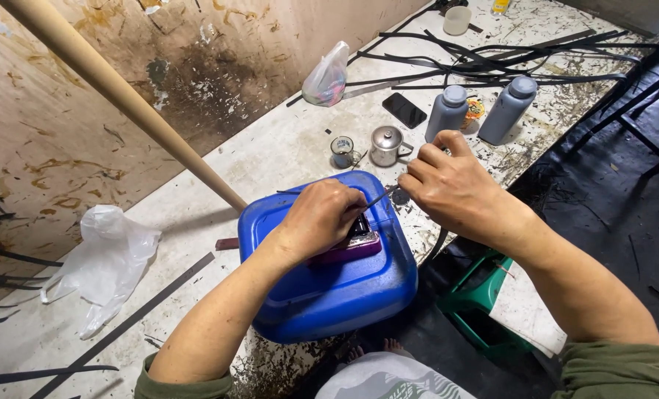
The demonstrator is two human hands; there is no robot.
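On top of one blue plastic container [329,288] lies a small purple block [351,247], and the left hand [322,218] presses down on it with curled fingers. The right hand [447,185] is closed, pinching a thin dark strip [379,197] that runs from its fingertips to the block under the left fingers. Behind stand two grey bottles [447,112] with round caps, one metal pot [386,145], one small cup [342,151] and one black phone [404,109]. Two plastic bags are on the table [270,148]: a white one [104,258] at left, a clear one [326,77] near the wall.
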